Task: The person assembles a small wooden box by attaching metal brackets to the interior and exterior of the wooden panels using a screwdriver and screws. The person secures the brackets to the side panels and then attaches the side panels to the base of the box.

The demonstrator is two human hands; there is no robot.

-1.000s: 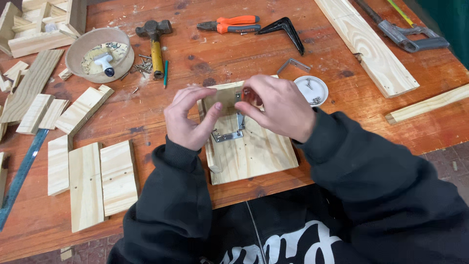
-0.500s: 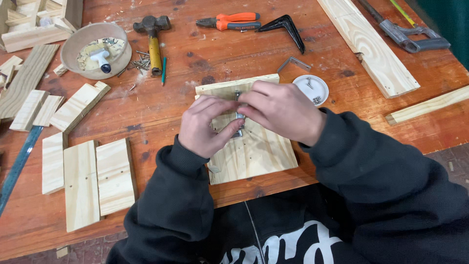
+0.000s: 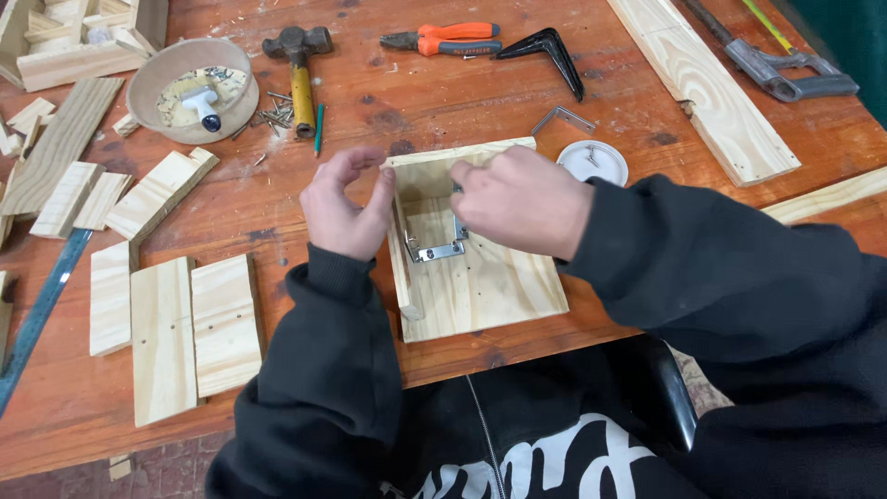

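A pale wooden board (image 3: 485, 286) with upright strips along its left and far edges lies on the workbench in front of me. A U-shaped metal bracket (image 3: 432, 249) sits on the board near the left strip. My right hand (image 3: 527, 203) reaches in from the right, its fingertips pinched on the bracket's right arm. My left hand (image 3: 344, 208) is beside the left strip, fingers spread and curled, thumb against the wood, holding nothing.
Behind the board lie a hammer (image 3: 297, 69), loose nails (image 3: 273, 111), a green pencil (image 3: 319, 129), orange pliers (image 3: 445, 39), a black angle bracket (image 3: 552, 54), a small metal angle (image 3: 564, 118) and a white lid (image 3: 591, 162). A bowl (image 3: 157, 74) and wooden offcuts (image 3: 162, 337) are left, a long plank (image 3: 702, 88) right.
Both hands were closed together over the bracket. My left hand has drawn away to the left and opened, so the bracket now shows on the board. My right hand stays on it.
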